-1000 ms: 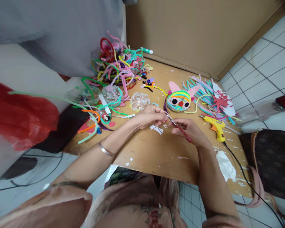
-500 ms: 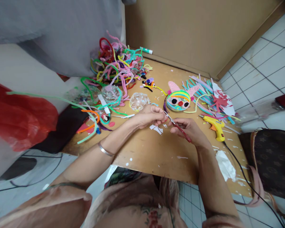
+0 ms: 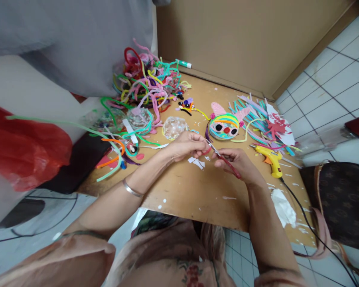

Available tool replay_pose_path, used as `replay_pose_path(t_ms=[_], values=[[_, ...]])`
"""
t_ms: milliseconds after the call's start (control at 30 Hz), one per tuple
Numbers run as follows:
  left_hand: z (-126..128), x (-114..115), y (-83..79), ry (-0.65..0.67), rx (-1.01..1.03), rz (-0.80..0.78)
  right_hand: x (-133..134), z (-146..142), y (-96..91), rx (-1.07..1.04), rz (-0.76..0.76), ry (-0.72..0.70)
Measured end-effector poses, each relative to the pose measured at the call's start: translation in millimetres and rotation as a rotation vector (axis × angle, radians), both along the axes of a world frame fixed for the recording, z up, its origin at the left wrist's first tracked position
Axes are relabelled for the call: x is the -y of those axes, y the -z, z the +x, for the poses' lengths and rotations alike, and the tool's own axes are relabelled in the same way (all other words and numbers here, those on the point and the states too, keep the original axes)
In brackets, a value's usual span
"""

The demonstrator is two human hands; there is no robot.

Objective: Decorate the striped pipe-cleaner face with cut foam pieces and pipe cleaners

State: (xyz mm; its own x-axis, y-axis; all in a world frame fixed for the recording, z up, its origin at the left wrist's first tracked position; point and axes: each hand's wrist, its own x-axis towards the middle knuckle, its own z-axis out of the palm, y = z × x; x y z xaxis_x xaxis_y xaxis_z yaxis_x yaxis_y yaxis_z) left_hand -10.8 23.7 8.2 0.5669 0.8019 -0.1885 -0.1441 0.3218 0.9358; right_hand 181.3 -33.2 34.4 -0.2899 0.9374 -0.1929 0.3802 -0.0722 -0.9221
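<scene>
White dots [image 3: 162, 203]: small, near the tabletop [image 3: 191, 187] edge closest to the person
Crumpled tissue [image 3: 283, 209]: on the tabletop, person's right, outside the right forearm
Right hand [image 3: 233, 160]: partly curled, fingers round the handles of the red-handled scissors [image 3: 229, 163]; blades aimed at the other hand
Left hand [image 3: 191, 146]: thumb and fingers pinched nearly together on a small pink-red piece [image 3: 207, 152]
Pink-red piece: at the left fingertips, right beside the scissor blades, between the two hands; from where I stand, can't tell if the blades touch it
White paper scraps [image 3: 196, 162]: flat on the tabletop, just below the left fingertips
Yellow glue gun [image 3: 272, 160]: lying to the right of the right hand, apart from it, black cord trailing
Clear rounded piece [image 3: 175, 127]: just beyond the left hand
Decorated face [image 3: 224, 126]: beyond the scissors, pink ears, dark eyes, red nose
Pipe-cleaner bundle [image 3: 237, 107]: far right, past the face
Pipe-cleaner tangle [image 3: 149, 81]: far left, heaped, many colours
Glue stick [image 3: 184, 63]: past the tangle, against the brown panel [image 3: 227, 40]
</scene>
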Motion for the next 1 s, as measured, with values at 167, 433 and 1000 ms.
replay_pose_path(t_ms=[167, 433, 1000], values=[[-0.6, 0.2, -1.5, 0.007, 0.001, -0.004, -0.1, -0.1, 0.1, 0.017, 0.004, -0.007], [-0.5, 0.4, -1.0, 0.001, -0.006, 0.006, 0.7, -1.5, -2.3, 0.013, 0.008, -0.002], [0.0, 0.2, -2.0, -0.03, -0.005, 0.005, 2.5, -4.4, -0.4, -0.053, -0.07, -0.032]])
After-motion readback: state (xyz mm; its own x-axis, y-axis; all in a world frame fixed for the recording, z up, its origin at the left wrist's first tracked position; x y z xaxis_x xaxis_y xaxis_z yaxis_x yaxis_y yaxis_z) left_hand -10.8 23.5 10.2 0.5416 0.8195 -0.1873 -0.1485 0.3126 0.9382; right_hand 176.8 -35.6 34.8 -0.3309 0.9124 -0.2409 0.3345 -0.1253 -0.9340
